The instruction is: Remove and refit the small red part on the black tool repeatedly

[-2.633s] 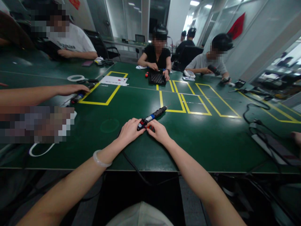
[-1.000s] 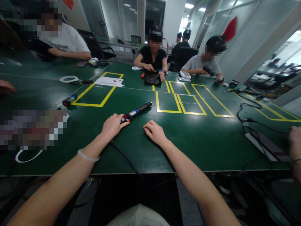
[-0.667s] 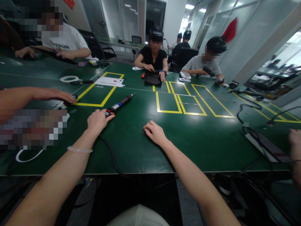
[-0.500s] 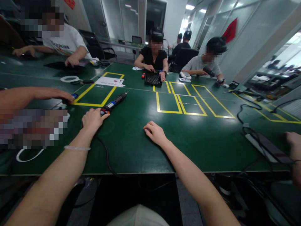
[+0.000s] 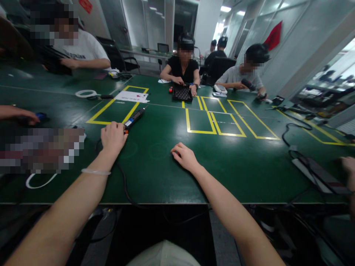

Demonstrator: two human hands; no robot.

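Tool (image 5: 134,119) juts ahead-right | left grip (image 5: 113,138) closed on its rear | right grip (image 5: 186,157) half-curled, empty

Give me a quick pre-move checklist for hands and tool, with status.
1. Left hand on the tool: ok, it covers the near end.
2. Right hand away from the tool: ok, fingers curled, well to the right.
3. Tool within the yellow frame on the left: not ok, it lies along the outside of the right edge.
4. Tool tip off the paper: ok, apart.
5. Cord slack: ok, looks loosely curved.
6. Tool power: cannot tell.
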